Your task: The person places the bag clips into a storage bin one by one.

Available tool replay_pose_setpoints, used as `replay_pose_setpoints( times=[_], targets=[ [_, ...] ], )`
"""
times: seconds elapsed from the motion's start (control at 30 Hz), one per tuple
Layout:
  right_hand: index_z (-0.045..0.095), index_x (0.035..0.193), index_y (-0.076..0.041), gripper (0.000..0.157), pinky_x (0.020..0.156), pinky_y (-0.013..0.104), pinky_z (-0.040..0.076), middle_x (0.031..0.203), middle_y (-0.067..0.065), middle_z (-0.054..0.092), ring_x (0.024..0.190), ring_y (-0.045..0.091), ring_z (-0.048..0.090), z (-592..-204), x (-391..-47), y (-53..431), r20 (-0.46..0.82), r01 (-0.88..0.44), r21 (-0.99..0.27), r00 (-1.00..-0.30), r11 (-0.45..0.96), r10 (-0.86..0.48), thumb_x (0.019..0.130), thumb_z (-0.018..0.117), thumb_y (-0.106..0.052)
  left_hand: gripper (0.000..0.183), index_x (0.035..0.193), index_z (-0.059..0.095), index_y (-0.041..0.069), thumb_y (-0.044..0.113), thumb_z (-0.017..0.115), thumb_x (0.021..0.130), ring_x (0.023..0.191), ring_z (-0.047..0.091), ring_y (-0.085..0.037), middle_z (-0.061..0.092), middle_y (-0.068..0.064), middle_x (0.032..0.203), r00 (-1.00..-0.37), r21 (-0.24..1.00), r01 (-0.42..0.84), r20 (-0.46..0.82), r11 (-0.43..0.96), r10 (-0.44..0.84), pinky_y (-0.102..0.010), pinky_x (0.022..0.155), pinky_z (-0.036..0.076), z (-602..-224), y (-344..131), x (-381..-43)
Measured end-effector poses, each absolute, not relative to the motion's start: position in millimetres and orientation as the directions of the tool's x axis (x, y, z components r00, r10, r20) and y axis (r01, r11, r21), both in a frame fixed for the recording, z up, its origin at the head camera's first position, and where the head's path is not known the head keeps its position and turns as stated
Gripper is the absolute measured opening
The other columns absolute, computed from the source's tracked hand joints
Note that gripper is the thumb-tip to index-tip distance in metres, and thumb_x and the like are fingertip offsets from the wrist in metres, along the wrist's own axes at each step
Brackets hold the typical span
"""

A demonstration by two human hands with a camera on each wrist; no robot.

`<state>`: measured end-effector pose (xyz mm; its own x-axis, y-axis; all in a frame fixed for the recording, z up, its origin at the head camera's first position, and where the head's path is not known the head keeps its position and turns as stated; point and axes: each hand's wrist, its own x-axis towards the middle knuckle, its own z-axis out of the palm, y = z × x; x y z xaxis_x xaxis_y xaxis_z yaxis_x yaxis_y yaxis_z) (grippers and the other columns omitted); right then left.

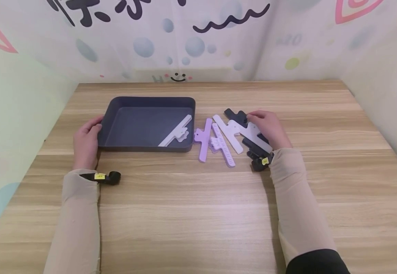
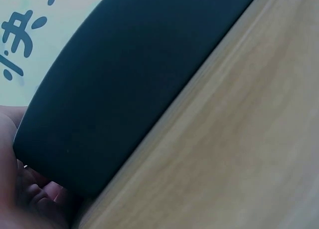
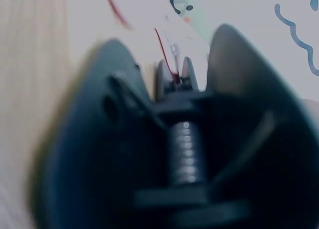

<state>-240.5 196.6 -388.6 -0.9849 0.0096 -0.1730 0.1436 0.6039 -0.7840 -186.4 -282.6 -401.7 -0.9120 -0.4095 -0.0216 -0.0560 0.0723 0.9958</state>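
My left hand (image 1: pixel 85 144) grips the left side of a dark grey rectangular tray (image 1: pixel 147 148), thumb near the rim and fingers curled at its outer wall. A white clip (image 1: pixel 176 133) lies slanted in the tray's right part. My right hand (image 1: pixel 267 127) is over the clips at the right, its fingertips right at the handle of a black clip (image 1: pixel 234 115). Below those fingertips a white clip (image 1: pixel 258 139) lies across other black clips (image 1: pixel 253 147). I cannot tell whether the fingers pinch a clip. The right wrist view shows a black clip's spring (image 3: pixel 187 154) very close.
Two purple clips (image 1: pixel 204 140) (image 1: pixel 224 146) lie just right of the tray, beside another white clip (image 1: pixel 228 133). The wooden table (image 1: pixel 184 213) ends at a printed cloth (image 1: pixel 198 45) behind. Black cameras (image 1: pixel 114 177) are strapped on both wrists.
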Motion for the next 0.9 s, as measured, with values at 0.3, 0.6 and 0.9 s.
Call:
replay_pose_setpoints(
  times=[0.3, 0.6, 0.9],
  targets=[
    [0.061, 0.113, -0.012, 0.035, 0.084, 0.037, 0.035, 0.118, 0.007, 0.055, 0.105, 0.022, 0.045, -386.4, -238.9, 194.1, -0.153, 0.113, -0.739, -0.988, 0.664, -0.001, 0.087, 0.054, -0.035, 0.03, 0.12, 0.058, 0.014, 0.021, 0.051, 0.091, 0.118, 0.036, -0.008, 0.05, 0.003, 0.127, -0.912, 0.997, -0.05, -0.02, 0.061, -0.409, -0.018, 0.099, 0.024, -402.1, -283.3, -188.1],
    [0.057, 0.119, -0.013, 0.04, 0.083, 0.04, 0.037, 0.122, 0.008, 0.052, 0.106, 0.024, 0.045, -384.0, -241.7, 194.7, -0.189, 0.1, -0.664, -0.981, 0.741, -0.037, 0.089, 0.048, -0.038, 0.031, 0.12, 0.058, 0.014, 0.021, 0.051, 0.091, 0.118, 0.036, -0.008, 0.05, 0.002, 0.127, -0.913, 0.995, -0.057, -0.02, 0.078, -0.408, -0.019, 0.1, 0.023, -401.1, -281.7, -187.9],
    [0.05, 0.126, -0.027, 0.035, 0.082, 0.04, 0.034, 0.115, 0.002, 0.057, 0.104, 0.022, 0.045, -384.4, -242.2, 190.5, -0.161, 0.03, -0.695, -0.98, 0.718, -0.115, 0.092, 0.045, -0.026, 0.032, 0.121, 0.057, 0.012, 0.019, 0.05, 0.091, 0.118, 0.037, -0.009, 0.049, 0.001, 0.127, -0.915, 0.996, -0.052, -0.021, 0.066, -0.403, -0.018, 0.097, 0.026, -401.7, -282.3, -189.0]
  ],
)
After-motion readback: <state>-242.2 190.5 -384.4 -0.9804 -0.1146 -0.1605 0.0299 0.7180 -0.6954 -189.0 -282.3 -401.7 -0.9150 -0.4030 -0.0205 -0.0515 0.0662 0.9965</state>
